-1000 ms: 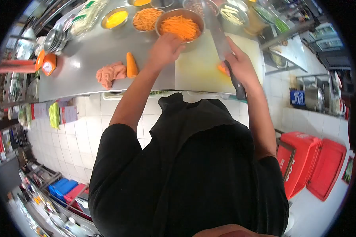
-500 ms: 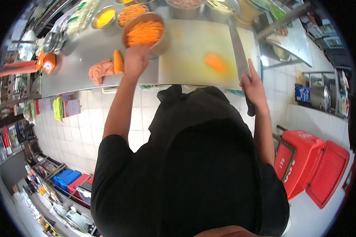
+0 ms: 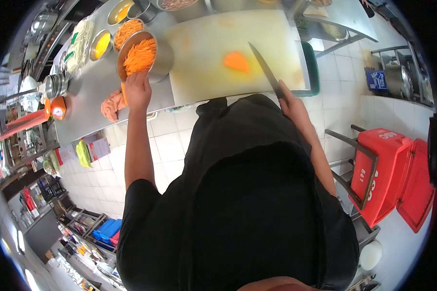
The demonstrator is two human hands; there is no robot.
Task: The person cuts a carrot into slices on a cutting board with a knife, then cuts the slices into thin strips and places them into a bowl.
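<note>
My left hand [image 3: 139, 92] is closed at the near rim of a deep metal pot [image 3: 163, 58], fingers bent against shredded carrot [image 3: 141, 56]. The fingertips are partly hidden, but they look hooked on the rim. My right hand [image 3: 294, 107] grips the dark handle of a large kitchen knife [image 3: 266, 70], its blade slanting over the pale cutting board [image 3: 199, 80] with the tip pointing away and left. An orange carrot piece [image 3: 236, 61] lies on the board, left of the blade and apart from it. Beside my left hand, a carrot [image 3: 124, 93] is mostly hidden next to a crumpled pink cloth-like thing [image 3: 112, 105].
Behind the pot stand a bowl of shredded carrot [image 3: 128, 33], a bowl with yellow contents [image 3: 102, 44] and other metal containers. An orange scale [image 3: 58, 107] sits at the counter's left. A green bin [image 3: 311, 68] adjoins the board's right edge; a red cooler [image 3: 383, 174] stands right of me.
My view has shifted. The knife has swung so its blade slants left over the board, and my right hand is nearer my body. The pot appears closer to the loose carrot, my left hand still at its rim.
</note>
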